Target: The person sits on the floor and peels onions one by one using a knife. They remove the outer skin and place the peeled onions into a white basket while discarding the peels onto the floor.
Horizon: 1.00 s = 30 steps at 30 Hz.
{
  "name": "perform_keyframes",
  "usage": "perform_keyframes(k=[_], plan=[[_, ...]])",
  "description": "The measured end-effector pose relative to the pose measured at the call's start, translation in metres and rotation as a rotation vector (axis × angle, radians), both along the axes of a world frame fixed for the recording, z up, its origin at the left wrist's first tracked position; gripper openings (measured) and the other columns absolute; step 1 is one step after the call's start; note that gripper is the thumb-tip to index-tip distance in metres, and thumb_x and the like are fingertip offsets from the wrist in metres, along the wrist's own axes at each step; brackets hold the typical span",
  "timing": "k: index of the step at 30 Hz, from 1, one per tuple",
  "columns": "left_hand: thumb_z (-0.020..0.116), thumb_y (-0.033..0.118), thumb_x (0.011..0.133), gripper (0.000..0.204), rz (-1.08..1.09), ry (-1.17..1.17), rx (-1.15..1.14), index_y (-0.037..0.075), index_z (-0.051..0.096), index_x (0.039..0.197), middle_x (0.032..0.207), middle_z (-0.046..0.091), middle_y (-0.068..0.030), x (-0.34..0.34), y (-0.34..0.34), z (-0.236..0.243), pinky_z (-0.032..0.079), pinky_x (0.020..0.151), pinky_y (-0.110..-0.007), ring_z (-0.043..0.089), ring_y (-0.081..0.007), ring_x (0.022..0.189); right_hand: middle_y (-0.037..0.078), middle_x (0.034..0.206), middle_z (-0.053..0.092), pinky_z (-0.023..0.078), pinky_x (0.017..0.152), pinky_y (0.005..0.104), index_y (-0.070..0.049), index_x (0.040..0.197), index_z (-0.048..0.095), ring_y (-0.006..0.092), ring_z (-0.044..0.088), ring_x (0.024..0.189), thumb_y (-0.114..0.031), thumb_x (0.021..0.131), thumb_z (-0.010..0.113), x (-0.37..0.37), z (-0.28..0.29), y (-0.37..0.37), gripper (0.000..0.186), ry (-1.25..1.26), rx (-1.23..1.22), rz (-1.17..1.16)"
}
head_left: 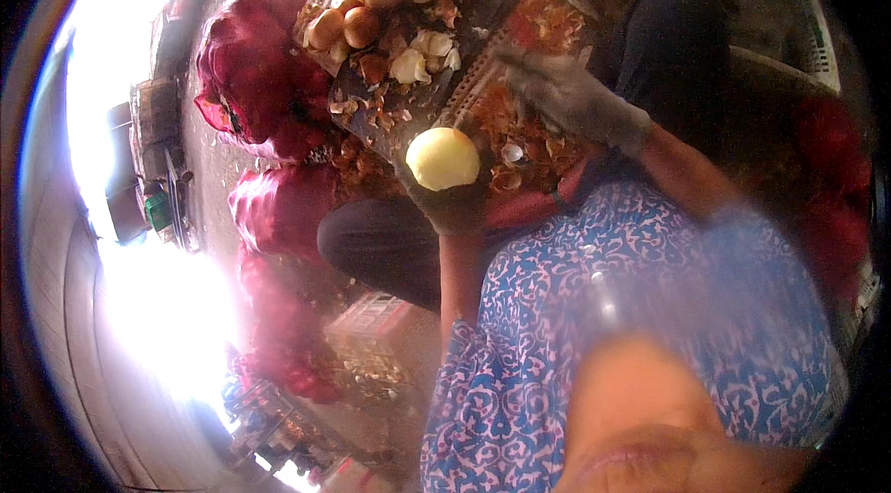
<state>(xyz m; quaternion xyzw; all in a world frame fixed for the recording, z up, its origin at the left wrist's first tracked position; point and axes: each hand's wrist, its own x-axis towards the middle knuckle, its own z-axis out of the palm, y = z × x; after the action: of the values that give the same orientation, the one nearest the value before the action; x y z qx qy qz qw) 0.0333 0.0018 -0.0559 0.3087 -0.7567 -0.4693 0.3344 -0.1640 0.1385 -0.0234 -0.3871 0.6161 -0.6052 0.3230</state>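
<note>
A peeled, pale yellow onion [444, 159] rests in my gloved left hand [453, 205], whose fingers are wrapped round it from below. To the right, my right hand [580, 101], in a greyish glove, is held over a heap of brown onion skins [520, 136]. Its fingers are stretched out and slightly blurred, with the thumb apart, and I see nothing in them. Just beyond the left hand lies a dark board [464, 15] strewn with skin scraps and pale onion pieces [418, 58]. Several unpeeled brown onions [360, 27] sit at its far left.
Red mesh sacks [269, 57] stand bulging along the left, with more red sacking [833, 187] at the right. A light crate edge [821, 47] shows at the far right. Behind my left knee [376, 247] is a blurred crate [371, 321] on the floor.
</note>
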Motion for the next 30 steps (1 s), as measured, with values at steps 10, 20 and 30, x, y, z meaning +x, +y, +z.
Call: perform_keyframes(k=[10,20,30], plan=[[0.09,0.01,0.069,0.093,-0.091,0.012,0.01,0.007,0.029,0.14,0.126,0.057,-0.0154,0.001,-0.003,0.002,0.052,0.097,-0.042,0.063,-0.0268,0.111,0.004,0.074,0.058,0.051,0.059,0.0283,-0.015,0.159,0.025,0.0102,0.057,0.064,-0.022,0.105,0.051,0.024,0.036,0.008,0.061,-0.11,-0.052,0.435],[0.083,0.016,0.078,0.071,-0.155,0.002,0.613,0.007,0.042,0.135,0.125,0.06,-0.0116,-0.012,0.0,0.009,0.05,0.097,-0.041,0.062,-0.0227,0.113,0.024,0.123,0.066,0.053,0.09,0.0425,-0.01,0.148,0.045,0.038,0.068,0.106,-0.027,0.102,0.054,0.027,0.019,0.008,0.05,0.055,-0.043,0.347],[0.053,0.052,0.092,0.076,-0.28,0.023,0.328,0.004,0.036,0.148,0.144,0.05,-0.0137,-0.032,0.014,0.03,0.04,0.111,-0.042,0.051,-0.0268,0.13,0.023,0.104,0.07,0.057,0.075,0.0478,0.0,0.134,0.054,0.04,0.07,0.092,-0.024,0.098,0.058,0.006,-0.001,0.005,0.043,0.073,-0.09,-0.093]])
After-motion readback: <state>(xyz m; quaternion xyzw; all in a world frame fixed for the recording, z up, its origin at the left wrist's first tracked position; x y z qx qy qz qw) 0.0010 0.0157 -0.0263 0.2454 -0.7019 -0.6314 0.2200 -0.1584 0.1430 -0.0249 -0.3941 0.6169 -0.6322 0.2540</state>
